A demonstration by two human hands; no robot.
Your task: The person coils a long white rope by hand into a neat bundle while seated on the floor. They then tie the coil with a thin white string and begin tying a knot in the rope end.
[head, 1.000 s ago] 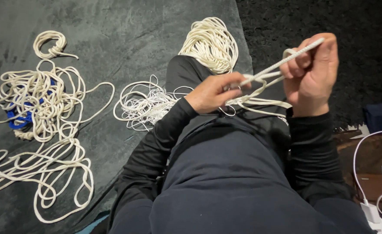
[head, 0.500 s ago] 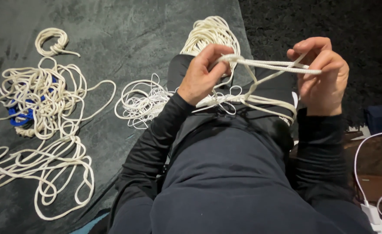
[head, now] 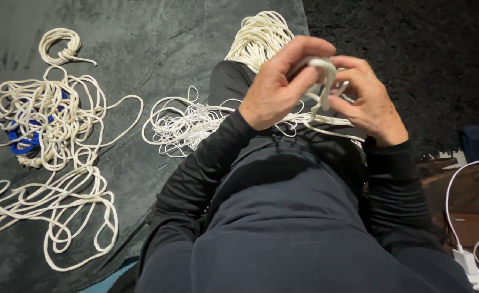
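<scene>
Head view: the left hand (head: pixel 275 89) and right hand (head: pixel 367 103) meet close together above the person's lap, both pinching a loop of cream cord (head: pixel 322 76) between curled fingers — the cord's strands trail down across the dark trousers. Just beyond the cord lies a neat cream coil (head: pixel 258 35); left of it a thin white tangle (head: pixel 180 125), and farther left — a loose rope heap (head: pixel 49 125) over something blue.

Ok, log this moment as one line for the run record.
left hand: pinching cream cord loop | right hand: gripping same loop | hands: close together over lap | loose cord pile: on grey blanket, untouched
</scene>
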